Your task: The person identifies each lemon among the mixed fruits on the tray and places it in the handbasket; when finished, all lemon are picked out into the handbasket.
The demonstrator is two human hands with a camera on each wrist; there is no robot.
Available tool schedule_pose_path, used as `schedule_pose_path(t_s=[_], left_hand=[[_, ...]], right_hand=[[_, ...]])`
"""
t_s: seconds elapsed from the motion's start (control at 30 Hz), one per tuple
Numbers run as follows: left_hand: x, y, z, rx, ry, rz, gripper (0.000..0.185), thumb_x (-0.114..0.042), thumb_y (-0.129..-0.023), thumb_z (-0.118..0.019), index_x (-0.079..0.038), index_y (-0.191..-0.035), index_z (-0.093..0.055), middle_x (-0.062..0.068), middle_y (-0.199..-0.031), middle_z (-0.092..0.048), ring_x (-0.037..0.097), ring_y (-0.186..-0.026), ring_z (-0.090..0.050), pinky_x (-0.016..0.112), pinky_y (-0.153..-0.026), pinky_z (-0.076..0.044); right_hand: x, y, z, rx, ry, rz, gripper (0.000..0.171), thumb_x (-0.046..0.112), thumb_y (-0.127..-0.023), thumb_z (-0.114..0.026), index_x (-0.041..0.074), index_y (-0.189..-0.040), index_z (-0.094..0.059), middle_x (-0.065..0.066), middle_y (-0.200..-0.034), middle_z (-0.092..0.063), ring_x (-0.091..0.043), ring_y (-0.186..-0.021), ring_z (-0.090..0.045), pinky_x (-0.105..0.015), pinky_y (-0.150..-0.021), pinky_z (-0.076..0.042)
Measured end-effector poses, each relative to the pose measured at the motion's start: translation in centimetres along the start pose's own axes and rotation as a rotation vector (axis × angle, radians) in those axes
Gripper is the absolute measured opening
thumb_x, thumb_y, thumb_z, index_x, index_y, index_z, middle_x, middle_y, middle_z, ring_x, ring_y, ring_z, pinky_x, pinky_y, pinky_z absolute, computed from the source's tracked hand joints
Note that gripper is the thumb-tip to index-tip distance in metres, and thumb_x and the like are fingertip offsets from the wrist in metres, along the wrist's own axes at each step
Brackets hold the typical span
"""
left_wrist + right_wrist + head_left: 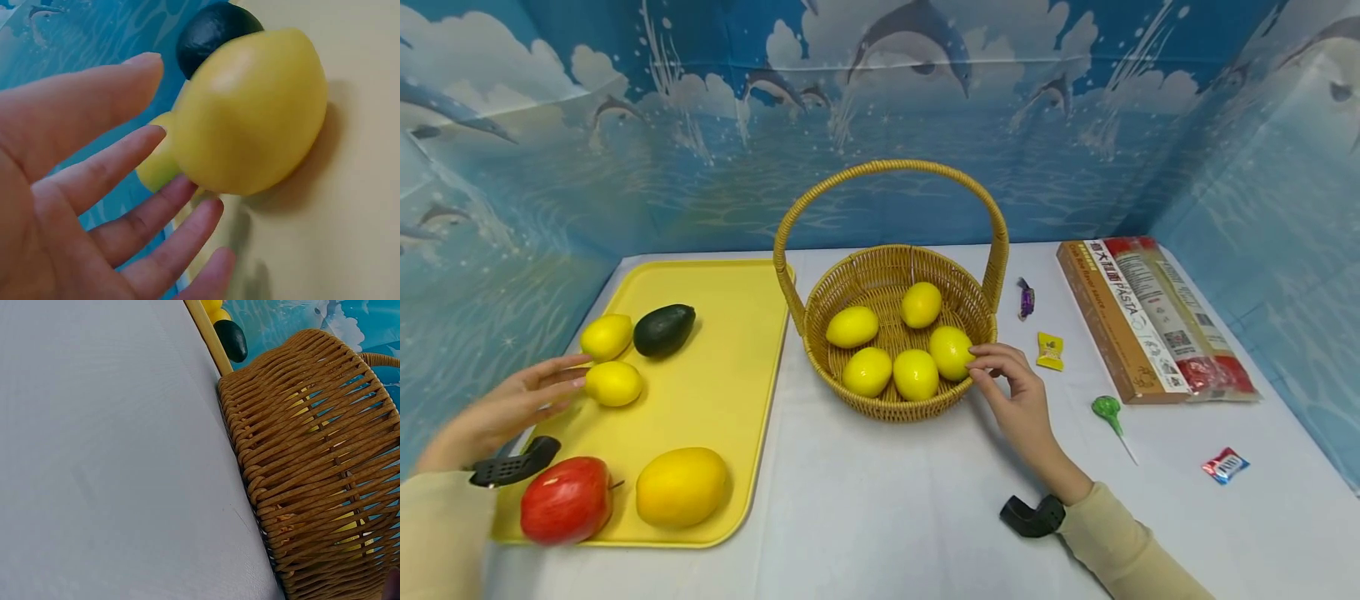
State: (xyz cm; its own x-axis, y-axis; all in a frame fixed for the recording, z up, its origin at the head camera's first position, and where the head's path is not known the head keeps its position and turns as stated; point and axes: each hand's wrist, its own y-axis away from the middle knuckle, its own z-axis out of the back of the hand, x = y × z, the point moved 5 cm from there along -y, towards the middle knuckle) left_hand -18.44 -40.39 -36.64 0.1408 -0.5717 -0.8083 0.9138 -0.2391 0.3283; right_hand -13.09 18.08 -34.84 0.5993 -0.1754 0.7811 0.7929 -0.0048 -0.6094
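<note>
The left hand [512, 408] lies open over the near-left part of the yellow tray [730, 350], its fingers [125, 169] spread and straight, the tips just touching a lemon [614, 383] that rests on the tray right ahead of them. Beyond those fingers sit a second lemon [606, 336] and a dark avocado [664, 329]; nearer the wrist lie a red apple [567, 500] and a large yellow fruit [682, 487].

The right hand [1018, 396] reaches to the wicker basket [887, 412], its fingers loosely curled, the tips against the rightmost of 5 lemons [951, 352] at the rim. Whether they pinch it I cannot tell. To the right of those fingers, on the white surface [865, 500], lie a yellow candy [1050, 351], a green lollipop [1108, 412] and a pasta packet [1153, 317].
</note>
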Motion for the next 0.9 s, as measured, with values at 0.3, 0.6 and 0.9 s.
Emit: schedule_pose_path(t_s=[0.3,0.6,0.9], left_hand=[[0.5,-0.6,-1.1,0.095,0.052,0.02,0.057,-0.019,-0.1,-0.046,-0.005,-0.148,-0.018,0.03,-0.143,-0.012,-0.011,-0.097,-0.049,0.023,-0.081,-0.049],[0.6,-1.5,-1.6,0.092,0.056,0.032,0.064,-0.021,-0.1,-0.047,0.004,-0.146,-0.01,0.031,-0.142,-0.014,-0.008,-0.095,-0.05,0.022,-0.081,-0.048],[0.6,-1.7,-1.9,0.07,-0.026,0.028,0.067,-0.023,-0.099,-0.05,0.009,-0.144,-0.012,0.034,-0.136,-0.024,-0.007,-0.093,-0.05,0.022,-0.08,-0.048]], right_hand=[[-2.5,0.6,0.4,-0.004,-0.009,-0.001,0.015,-0.02,-0.082,-0.057,-0.009,-0.091,-0.065,-0.024,-0.107,-0.058,-0.02,-0.105,-0.048,-0.022,-0.077,-0.04],[-2.5,0.5,0.5,-0.001,-0.013,0.008,0.013,-0.017,-0.084,-0.057,-0.009,-0.091,-0.065,-0.022,-0.108,-0.058,-0.021,-0.105,-0.048,-0.023,-0.078,-0.04],[-2.8,0.6,0.5,0.002,-0.004,-0.008,0.014,-0.017,-0.084,-0.057,-0.008,-0.092,-0.066,-0.021,-0.108,-0.058,-0.021,-0.106,-0.048,-0.023,-0.078,-0.04]])
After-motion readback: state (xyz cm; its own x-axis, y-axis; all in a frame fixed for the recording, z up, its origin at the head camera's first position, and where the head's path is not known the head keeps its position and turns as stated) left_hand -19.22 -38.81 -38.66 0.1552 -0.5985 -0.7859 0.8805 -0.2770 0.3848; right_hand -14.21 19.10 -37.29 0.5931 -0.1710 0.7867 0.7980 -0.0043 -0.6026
